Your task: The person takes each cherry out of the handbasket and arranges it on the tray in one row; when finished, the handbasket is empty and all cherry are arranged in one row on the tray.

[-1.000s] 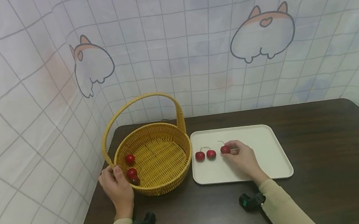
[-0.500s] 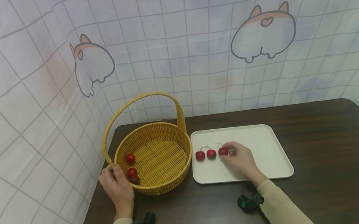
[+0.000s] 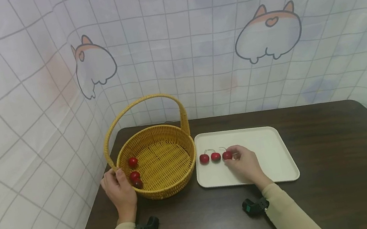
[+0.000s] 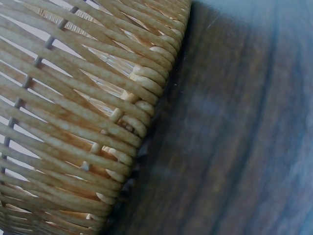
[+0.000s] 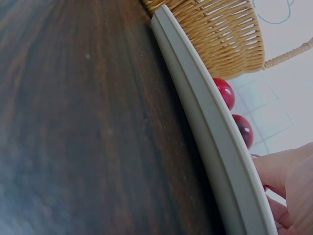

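My left hand (image 3: 119, 191) grips the left rim of a yellow wicker basket (image 3: 168, 193), at the foot of its tall arched handle. Inside the basket, along the left wall, lie three red cherries (image 3: 133, 162). On a white tray (image 3: 268, 155) to the right, my right hand (image 3: 247, 163) pinches a cherry (image 3: 227, 155) by its right side, thumb and fingertips around it. Two more stemmed cherries, a left one (image 3: 204, 159) and a middle one (image 3: 215, 157), sit in a row beside it. In the right wrist view the tray's edge mostly hides the held cherry.
Both things stand on a dark wooden table (image 3: 341, 152), the basket close to the tray's left edge. A white grid-patterned curtain (image 3: 197, 67) hangs behind and at the left. Each wrist wears a black strap, the left one (image 3: 147, 228) near the basket's front.
My right hand has moved slightly left and down with its cherry, bringing it into line beside the other two on the tray. The left hand and the basket have stayed put.
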### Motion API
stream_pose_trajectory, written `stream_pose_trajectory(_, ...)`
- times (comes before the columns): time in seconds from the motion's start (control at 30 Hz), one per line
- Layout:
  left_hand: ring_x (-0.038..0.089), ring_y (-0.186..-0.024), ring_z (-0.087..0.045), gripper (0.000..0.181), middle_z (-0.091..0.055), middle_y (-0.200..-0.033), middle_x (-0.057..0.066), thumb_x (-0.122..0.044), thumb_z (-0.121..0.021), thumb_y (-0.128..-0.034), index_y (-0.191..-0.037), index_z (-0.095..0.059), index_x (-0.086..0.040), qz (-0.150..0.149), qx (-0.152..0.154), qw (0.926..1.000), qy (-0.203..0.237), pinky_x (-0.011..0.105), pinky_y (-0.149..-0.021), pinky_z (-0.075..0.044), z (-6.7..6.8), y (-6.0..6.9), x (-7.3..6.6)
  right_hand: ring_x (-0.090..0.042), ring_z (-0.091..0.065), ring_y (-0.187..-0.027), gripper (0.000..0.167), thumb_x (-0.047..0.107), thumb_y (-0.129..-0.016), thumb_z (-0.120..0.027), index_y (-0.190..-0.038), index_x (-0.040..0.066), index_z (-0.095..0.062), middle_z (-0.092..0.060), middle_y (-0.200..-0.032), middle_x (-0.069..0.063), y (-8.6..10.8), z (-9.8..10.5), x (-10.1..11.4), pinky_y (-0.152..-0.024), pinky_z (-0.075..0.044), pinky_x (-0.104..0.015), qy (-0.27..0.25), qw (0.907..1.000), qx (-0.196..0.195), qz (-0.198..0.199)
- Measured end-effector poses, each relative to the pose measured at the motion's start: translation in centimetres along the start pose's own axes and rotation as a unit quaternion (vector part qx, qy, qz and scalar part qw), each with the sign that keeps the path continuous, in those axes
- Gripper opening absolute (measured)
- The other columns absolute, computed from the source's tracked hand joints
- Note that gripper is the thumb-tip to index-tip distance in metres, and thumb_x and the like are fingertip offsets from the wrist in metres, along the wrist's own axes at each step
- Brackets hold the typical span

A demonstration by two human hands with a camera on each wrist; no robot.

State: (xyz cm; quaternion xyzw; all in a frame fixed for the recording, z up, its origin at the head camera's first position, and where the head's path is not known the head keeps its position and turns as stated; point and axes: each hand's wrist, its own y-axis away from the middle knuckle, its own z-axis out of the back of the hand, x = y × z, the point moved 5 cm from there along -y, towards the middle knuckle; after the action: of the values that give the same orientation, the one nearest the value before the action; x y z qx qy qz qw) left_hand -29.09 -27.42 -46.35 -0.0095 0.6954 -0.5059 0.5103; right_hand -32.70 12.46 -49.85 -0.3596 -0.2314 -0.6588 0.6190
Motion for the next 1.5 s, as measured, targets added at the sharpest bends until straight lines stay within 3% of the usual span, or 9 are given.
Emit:
stream_pose_trajectory(0.8,0.017,-0.082,-0.036,0.053,-0.049,-0.079,0.018,-0.044,-0.047,-0.102,-0.093,-0.056,0.007,-0.004,-0.001,1.0,-0.001,0.036,-0.076,-0.024,0.0,-0.2,0.2,-0.023,-0.06,-0.098,0.041,0.028,-0.084,-0.075,-0.121,0.012,-0.064,-0.066,-0.116,-0.007,0.0,0.2,0.0,-0.08,-0.047,-0.038,-0.023,0.9997,0.011,-0.001)
stream_pose_trajectory(0.93,0.015,-0.082,-0.035,0.054,-0.048,-0.078,0.017,-0.045,-0.046,-0.1018,-0.093,-0.056,0.007,-0.005,-0.003,1.0,-0.001,0.036,-0.076,-0.024,0.0,-0.2,0.2,-0.024,-0.064,-0.098,0.04,0.037,-0.092,-0.067,-0.122,0.012,-0.063,-0.067,-0.117,-0.009,-0.1,0.4,-0.3,-0.081,-0.05,-0.039,-0.056,0.9982,-0.006,-0.019)
stream_pose_trajectory(1.17,0.009,-0.082,-0.032,0.057,-0.045,-0.075,0.012,-0.048,-0.047,-0.1008,-0.093,-0.056,0.007,-0.006,-0.005,1.0,0.002,0.035,-0.075,-0.023,0.1,-0.2,0.3,-0.021,-0.066,-0.087,0.039,0.039,-0.097,-0.058,-0.124,0.011,-0.062,-0.066,-0.117,-0.01,-0.1,0.8,-0.5,-0.07,-0.048,-0.028,-0.089,0.9936,-0.026,-0.064)
stream_pose_trajectory(1.5,0.014,-0.081,-0.033,0.056,-0.044,-0.075,0.011,-0.048,-0.046,-0.1009,-0.093,-0.056,0.006,-0.002,0.004,1.0,0.0,0.036,-0.074,-0.024,0.1,0.0,0.2,-0.023,-0.066,-0.093,0.041,0.036,-0.097,-0.058,-0.128,0.009,-0.057,-0.063,-0.122,-0.012,0.0,1.0,-0.9,-0.076,-0.053,-0.033,-0.106,0.9907,-0.039,-0.076)
